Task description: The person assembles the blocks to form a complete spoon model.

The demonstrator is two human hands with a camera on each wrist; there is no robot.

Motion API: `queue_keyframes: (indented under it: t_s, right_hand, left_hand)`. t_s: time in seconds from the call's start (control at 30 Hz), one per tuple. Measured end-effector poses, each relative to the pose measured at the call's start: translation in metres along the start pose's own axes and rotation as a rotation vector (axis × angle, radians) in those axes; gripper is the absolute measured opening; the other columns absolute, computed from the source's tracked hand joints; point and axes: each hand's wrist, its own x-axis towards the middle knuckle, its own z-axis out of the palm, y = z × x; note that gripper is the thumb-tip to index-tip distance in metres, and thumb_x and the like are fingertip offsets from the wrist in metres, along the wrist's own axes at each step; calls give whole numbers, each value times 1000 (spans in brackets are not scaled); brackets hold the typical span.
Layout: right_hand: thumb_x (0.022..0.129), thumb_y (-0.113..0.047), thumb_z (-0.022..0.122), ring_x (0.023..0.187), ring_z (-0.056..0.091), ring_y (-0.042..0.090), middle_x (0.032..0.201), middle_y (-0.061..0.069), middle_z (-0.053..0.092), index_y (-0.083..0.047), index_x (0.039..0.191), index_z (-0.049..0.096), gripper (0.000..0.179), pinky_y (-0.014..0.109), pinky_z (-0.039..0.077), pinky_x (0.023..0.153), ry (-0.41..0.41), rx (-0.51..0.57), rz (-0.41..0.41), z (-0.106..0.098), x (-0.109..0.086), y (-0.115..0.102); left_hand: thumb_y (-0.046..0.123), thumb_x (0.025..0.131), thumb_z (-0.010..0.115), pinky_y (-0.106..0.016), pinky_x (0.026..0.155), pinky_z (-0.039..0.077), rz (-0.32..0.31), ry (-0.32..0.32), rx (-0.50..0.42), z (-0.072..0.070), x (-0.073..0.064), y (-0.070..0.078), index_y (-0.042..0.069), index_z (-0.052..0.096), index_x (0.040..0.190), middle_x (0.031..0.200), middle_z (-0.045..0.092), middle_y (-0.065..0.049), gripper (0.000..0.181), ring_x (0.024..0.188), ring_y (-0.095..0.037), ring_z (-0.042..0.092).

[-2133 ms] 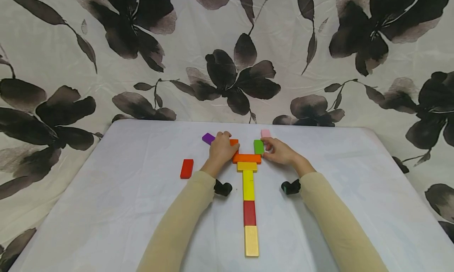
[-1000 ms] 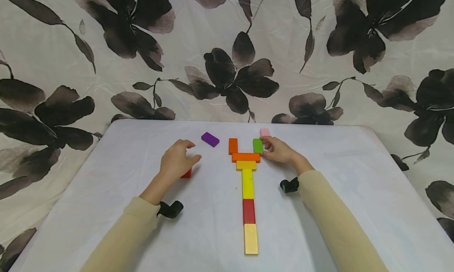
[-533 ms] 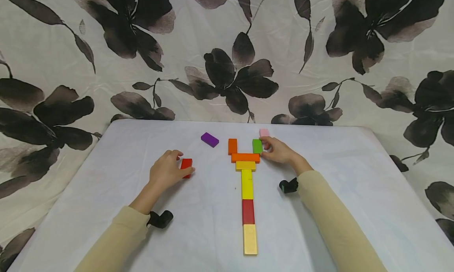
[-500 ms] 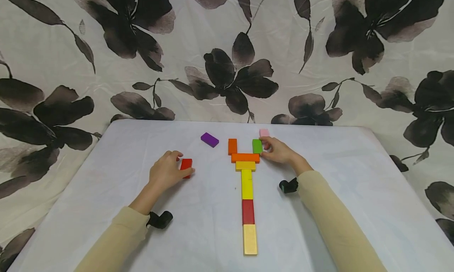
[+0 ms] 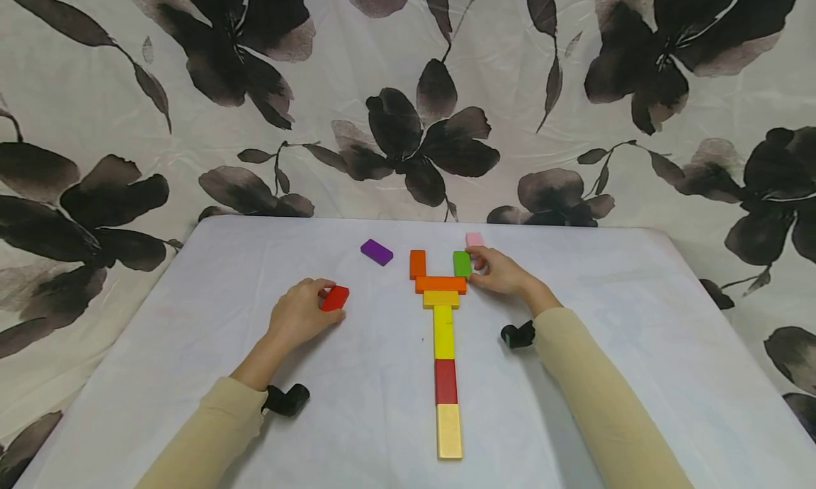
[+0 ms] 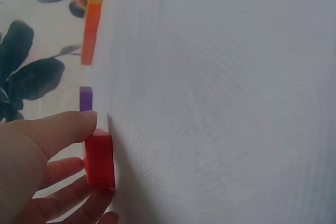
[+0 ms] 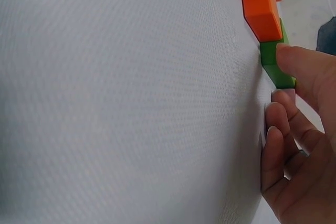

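Head: red block (image 5: 334, 299) in left hand (image 5: 297, 313)

- Up high and central, the head view looks forward and down over the white tabletop (image 5: 363, 432) to the floral cloth (image 5: 408, 120); widest of the three, with left hand (image 5: 293, 315) and right hand (image 5: 506, 273) both caught!
- Left wrist view: in tight, low along the tabletop, scene tipped sideways, close on the red block (image 6: 100, 161).
- Right wrist view: equally close, also tipped, tabletop at left, green block (image 7: 273, 72) upper right.
- All three share the orange bar (image 5: 440, 285)!
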Motion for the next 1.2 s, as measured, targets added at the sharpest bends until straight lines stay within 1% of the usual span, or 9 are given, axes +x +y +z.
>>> queue_keyframes:
  t_s: [0.17,0.4,0.5,0.63,0.73,0.93,1.03,1.2]
  right_hand:
    - [86,-12,61,90,48,24,108,14,51,-3,137,38,56,32,43,81,-3,-1,9,0,0,-1]
    - [87,-13,61,91,48,24,109,14,51,-4,137,38,56,32,43,82,-5,2,15,1,0,-1]
    - [87,-13,61,91,48,24,109,13,51,-4,137,38,57,32,43,82,-4,2,15,1,-1,-2]
    - [87,-13,61,91,48,24,108,13,51,-4,137,37,57,33,43,82,-3,2,15,0,-2,-3]
    - [86,-13,61,91,47,24,108,13,50,-4,138,37,57,33,43,82,-4,7,16,1,-2,-2]
    - [86,-14,61,91,47,24,106,13,50,-4,137,37,57,33,44,83,-5,8,9,1,-1,-1]
    - [86,-14,61,91,47,24,106,13,50,-3,137,38,57,33,44,83,-5,6,2,1,-2,-1]
    - [86,-12,61,91,47,24,107,14,50,-3,136,38,56,32,43,82,-4,12,2,0,-2,-2]
  left_hand:
    - [20,76,72,-35,62,49,27,4,-35,-1,0,-2,4,61,117,103,63,-15,46,84,-26,60]
    - [17,77,69,-37,64,50,1,-5,-47,-3,-2,-4,4,63,112,99,63,-15,38,82,-27,60]
    - [15,78,68,-40,67,50,14,0,-39,-3,-4,-5,6,64,112,100,63,-15,35,85,-28,59]
    - [13,78,67,-42,69,49,35,5,-26,-4,-4,-6,9,65,113,100,63,-15,35,87,-29,58]
    - [11,78,67,-40,67,48,44,3,-16,-6,-5,-7,10,66,114,99,62,-14,35,85,-27,57]
    - [11,79,65,-39,68,46,45,-4,9,-5,-4,-8,12,65,115,99,60,-15,36,85,-27,55]
    - [11,79,65,-39,68,46,39,-7,6,-5,-4,-8,12,65,115,98,60,-14,36,85,-27,55]
    - [10,79,66,-39,68,47,50,-4,-8,-5,-4,-8,11,65,115,97,60,-14,36,85,-27,54]
